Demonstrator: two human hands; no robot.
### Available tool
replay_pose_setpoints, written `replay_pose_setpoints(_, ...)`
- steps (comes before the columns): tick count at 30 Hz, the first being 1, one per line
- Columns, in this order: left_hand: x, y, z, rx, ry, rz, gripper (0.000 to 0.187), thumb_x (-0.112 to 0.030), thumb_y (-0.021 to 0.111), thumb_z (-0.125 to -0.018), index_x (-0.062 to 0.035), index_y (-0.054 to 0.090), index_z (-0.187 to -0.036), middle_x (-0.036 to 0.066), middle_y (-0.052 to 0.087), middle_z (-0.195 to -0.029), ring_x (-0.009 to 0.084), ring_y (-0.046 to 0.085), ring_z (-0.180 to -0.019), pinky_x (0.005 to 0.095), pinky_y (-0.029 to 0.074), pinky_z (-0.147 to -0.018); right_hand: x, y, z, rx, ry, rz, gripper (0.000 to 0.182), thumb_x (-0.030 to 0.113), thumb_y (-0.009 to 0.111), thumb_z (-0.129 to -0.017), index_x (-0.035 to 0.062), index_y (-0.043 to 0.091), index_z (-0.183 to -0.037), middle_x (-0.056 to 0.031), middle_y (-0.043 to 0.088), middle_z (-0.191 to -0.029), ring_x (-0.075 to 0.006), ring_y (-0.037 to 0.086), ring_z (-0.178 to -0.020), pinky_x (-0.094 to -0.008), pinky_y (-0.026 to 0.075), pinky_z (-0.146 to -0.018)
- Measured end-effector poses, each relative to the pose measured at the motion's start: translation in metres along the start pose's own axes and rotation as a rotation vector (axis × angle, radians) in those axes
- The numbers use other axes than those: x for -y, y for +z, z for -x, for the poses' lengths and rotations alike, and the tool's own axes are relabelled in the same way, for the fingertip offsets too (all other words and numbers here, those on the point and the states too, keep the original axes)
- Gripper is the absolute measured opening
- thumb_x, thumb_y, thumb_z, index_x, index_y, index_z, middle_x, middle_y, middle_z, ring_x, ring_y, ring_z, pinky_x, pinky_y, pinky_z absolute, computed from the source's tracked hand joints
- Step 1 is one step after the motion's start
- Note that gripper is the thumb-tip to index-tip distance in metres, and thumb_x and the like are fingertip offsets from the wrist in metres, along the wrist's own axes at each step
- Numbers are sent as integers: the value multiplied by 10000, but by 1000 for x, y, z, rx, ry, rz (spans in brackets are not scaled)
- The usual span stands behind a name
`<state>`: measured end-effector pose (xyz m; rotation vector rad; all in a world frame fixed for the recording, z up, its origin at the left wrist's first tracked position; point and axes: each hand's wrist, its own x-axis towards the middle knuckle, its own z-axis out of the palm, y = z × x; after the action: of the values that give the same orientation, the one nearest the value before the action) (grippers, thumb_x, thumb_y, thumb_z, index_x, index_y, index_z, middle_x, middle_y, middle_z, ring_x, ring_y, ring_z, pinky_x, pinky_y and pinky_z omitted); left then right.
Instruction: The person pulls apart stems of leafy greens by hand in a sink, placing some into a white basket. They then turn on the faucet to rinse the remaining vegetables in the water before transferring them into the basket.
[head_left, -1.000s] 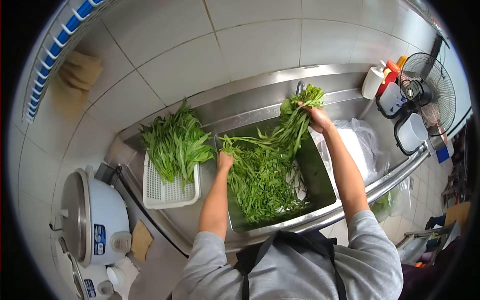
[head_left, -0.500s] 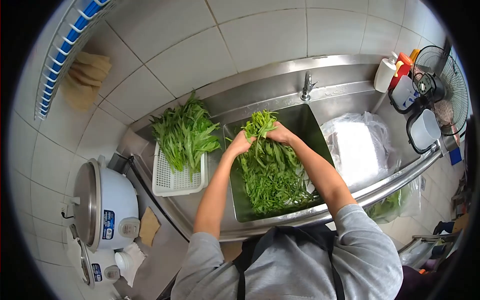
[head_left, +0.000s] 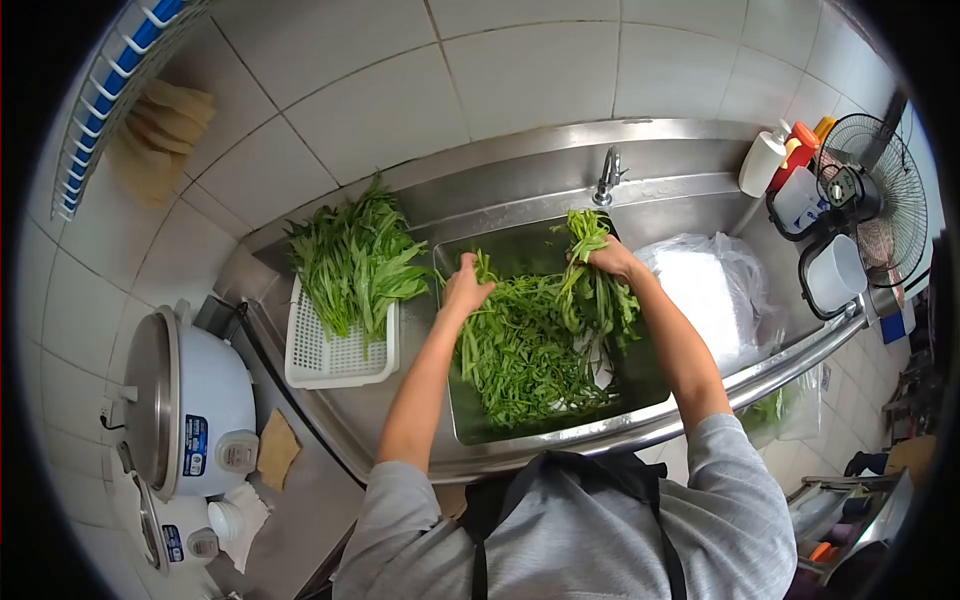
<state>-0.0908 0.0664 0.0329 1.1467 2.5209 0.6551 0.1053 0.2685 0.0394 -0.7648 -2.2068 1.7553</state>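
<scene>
Over the sink basin (head_left: 640, 382), my right hand (head_left: 612, 259) is closed around a bunch of leafy greens (head_left: 590, 285); my left hand (head_left: 466, 287) has fingers bunched near stems at the rim. More greens fill the basin; a white basket (head_left: 343, 350) of leaves sits beside it.

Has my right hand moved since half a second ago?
Yes, to the right. Against the faucet, your right hand was off to the left, close to your left hand; now it is roughly in line with the faucet.
</scene>
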Motion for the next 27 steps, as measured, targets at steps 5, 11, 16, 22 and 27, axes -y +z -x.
replay_pose_setpoints(5,-41,25,14,132,471,417,269,-313,583,-811,-55,589,-885,8,557,-626,145,535,-571,333,415,-531,3,23,5,65,26,-323,253,161,699,-705,7,592,-876,-30,601,-837,-101,546,-757,-248,455,-670)
replay_pose_setpoints(11,-52,0,30,554,132,607,231,-276,570,-832,-45,564,-847,-52,453,-567,26,350,-429,206,282,-396,20,37,25,14,-17,-122,250,167,695,-691,27,603,-877,-15,594,-817,-102,522,-730,-271,445,-661)
replay_pose_setpoints(16,-34,-13,31,658,53,705,162,-213,520,-854,-53,543,-852,-74,317,-517,33,292,-419,203,266,-395,-4,9,26,7,-146,304,308,129,627,-728,12,574,-1008,-53,616,-920,-128,546,-831,-269,437,-777)
replay_pose_setpoints(22,-47,-13,37,837,62,779,178,-190,447,-863,-39,539,-846,-83,271,-527,27,255,-421,189,265,-395,19,35,36,-21,74,-405,221,215,585,-799,42,598,-934,-39,602,-792,-122,561,-722,-261,477,-640)
replay_pose_setpoints(27,-49,-8,41,903,87,816,201,-200,446,-865,-32,556,-866,-89,263,-525,27,250,-419,191,267,-391,21,35,45,-34,70,-466,229,221,602,-794,35,591,-925,-39,587,-763,-126,555,-701,-267,483,-610)
